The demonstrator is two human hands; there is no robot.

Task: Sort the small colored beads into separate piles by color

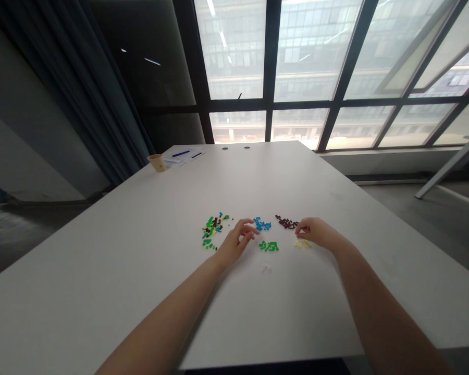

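While left fingers (242,224) arch nearby, blocky blue pieces (262,226) cluster.

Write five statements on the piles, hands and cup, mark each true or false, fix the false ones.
1. The green pile is nearer the person than the blue pile. True.
2. The right hand is over the green pile. False: it is by the pale yellow pile and the dark brown pile.
3. The multicoloured pile lies left of the left hand. True.
4. The cup stands between the hands. False: it stands farther off, beside the papers.
5. The multicoloured pile includes green pieces. True.
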